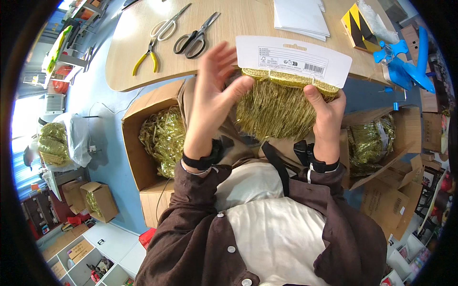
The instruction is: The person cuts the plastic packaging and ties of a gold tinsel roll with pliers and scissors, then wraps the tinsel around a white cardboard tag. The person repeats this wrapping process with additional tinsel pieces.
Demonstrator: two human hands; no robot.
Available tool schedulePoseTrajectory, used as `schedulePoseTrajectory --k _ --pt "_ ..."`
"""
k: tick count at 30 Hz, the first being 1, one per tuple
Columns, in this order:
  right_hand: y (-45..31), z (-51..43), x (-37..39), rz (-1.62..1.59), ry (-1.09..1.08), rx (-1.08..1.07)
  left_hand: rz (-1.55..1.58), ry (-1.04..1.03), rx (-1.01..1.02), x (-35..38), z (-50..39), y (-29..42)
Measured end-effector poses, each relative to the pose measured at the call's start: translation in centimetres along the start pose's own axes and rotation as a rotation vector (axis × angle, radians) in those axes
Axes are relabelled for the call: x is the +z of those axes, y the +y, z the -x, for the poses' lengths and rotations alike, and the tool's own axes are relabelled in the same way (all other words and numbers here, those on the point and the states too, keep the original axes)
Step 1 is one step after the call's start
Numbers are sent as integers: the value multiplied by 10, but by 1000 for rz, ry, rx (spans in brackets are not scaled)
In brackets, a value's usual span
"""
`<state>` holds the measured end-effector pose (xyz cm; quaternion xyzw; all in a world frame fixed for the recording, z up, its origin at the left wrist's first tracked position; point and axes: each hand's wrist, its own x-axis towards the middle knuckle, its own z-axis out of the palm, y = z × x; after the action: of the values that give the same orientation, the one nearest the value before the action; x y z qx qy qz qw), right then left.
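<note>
My right hand (pixel 327 107) grips the right end of a gold tinsel fringe skirt (pixel 279 107), thumb on its woven band. A white header card (pixel 293 57) with printing, a barcode and a hang hole is fastened along the band by thin clear ties. The strands hang down over my lap. My left hand (pixel 214 93), blurred, is raised at the left end of the band with fingers spread. Its thumb tip overlaps the band's corner; whether it touches cannot be told.
On the wooden table (pixel 128 53) lie yellow-handled pliers (pixel 146 59), white scissors (pixel 168 26), black scissors (pixel 196 37), white cards (pixel 302 18) and a blue tagging tool (pixel 404 64). Cardboard boxes of gold tinsel stand at my left (pixel 130 143) and right (pixel 408 125).
</note>
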<state>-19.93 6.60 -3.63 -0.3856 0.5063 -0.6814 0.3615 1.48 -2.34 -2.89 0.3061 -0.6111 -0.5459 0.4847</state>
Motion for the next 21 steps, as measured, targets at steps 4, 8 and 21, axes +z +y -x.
schedulePoseTrajectory --k 4,8,21 --pt "3 1 3 -36 19 43 386 -20 -193 29 11 -14" --pt "5 -3 -4 -7 14 97 364 6 -198 36 6 -10" --pt "15 -18 -23 -368 11 161 115 -309 -270 33 1 -36"
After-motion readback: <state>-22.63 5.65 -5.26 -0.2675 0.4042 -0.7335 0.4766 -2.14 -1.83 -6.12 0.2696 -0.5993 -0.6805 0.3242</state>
